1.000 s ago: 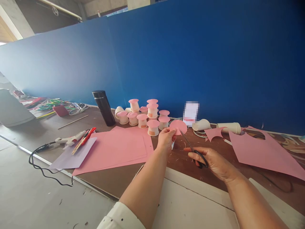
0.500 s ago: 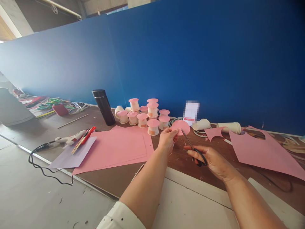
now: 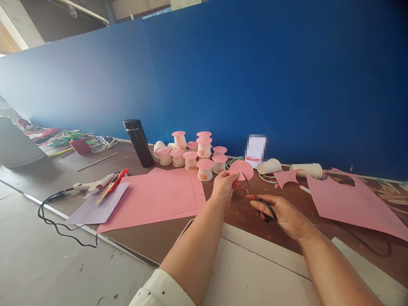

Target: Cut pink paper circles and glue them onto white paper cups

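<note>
Between the thumb and fingers of my left hand [image 3: 225, 185] is a round pink paper disc [image 3: 242, 168], held up above the brown tabletop. My right hand [image 3: 285, 214] grips black-handled scissors [image 3: 267, 210], whose blades reach up to the disc's lower edge. Whether the blades are fully closed on the paper is hard to make out. Just behind my left hand stand several upturned paper cups [image 3: 204, 172] topped with pink discs, some of them stacked.
Pink paper sheets [image 3: 159, 191] lie left, with a lilac sheet [image 3: 102, 208], a red utility knife [image 3: 111, 187] and a glue gun [image 3: 94, 185]. A black bottle [image 3: 139, 144] stands behind. Cut pink paper [image 3: 347, 204] and fallen cups [image 3: 306, 171] lie right. A blue partition [image 3: 255, 76] closes the back.
The scissor blades have shifted slightly along the disc's lower edge, and the disc has turned a little. Both hands stay nearly in place.
</note>
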### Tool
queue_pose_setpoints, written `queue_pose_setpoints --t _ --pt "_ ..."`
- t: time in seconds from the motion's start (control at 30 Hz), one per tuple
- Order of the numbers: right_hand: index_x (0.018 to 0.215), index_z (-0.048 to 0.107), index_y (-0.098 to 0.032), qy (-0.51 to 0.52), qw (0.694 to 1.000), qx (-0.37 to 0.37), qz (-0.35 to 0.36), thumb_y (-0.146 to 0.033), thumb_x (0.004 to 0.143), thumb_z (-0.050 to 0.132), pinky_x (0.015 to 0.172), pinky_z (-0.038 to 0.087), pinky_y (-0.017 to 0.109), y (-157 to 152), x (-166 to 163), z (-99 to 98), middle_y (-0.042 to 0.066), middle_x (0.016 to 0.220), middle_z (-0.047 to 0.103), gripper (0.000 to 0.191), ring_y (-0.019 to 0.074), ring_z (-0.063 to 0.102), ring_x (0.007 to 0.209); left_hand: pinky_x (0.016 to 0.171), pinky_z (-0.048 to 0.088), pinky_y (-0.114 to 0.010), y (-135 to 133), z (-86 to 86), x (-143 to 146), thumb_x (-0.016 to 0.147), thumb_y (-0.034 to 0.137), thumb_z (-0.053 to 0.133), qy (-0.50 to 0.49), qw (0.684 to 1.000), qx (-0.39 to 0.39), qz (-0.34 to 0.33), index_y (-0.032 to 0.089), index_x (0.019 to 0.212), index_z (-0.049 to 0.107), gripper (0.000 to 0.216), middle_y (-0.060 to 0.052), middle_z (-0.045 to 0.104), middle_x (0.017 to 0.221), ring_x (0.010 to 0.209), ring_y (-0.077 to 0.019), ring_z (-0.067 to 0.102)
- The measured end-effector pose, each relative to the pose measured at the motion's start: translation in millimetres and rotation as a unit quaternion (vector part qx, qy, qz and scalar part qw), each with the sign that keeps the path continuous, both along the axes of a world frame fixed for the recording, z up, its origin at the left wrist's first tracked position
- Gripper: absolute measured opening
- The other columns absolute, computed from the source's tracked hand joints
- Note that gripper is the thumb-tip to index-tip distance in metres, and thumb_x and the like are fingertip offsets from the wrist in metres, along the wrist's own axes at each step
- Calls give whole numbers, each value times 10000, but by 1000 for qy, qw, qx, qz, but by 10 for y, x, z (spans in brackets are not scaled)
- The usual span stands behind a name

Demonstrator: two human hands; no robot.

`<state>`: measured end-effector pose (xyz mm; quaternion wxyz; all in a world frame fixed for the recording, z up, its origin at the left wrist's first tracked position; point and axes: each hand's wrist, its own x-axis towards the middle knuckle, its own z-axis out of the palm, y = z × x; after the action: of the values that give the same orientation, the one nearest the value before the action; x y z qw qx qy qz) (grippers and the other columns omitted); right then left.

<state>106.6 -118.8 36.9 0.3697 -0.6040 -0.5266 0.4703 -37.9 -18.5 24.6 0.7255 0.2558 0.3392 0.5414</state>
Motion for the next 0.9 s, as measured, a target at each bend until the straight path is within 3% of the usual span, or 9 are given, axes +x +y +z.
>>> queue_pose_setpoints --t 0.9 --pt "1152 742 -209 -51 998 23 -12 -624 729 717 630 401 302 14 57 -71 9 678 600 594 155 526 637 550 429 -159 -6 -9 15 698 144 802 15 1000 -4 -22 139 685 564 238 14 565 628 528 -39 498"
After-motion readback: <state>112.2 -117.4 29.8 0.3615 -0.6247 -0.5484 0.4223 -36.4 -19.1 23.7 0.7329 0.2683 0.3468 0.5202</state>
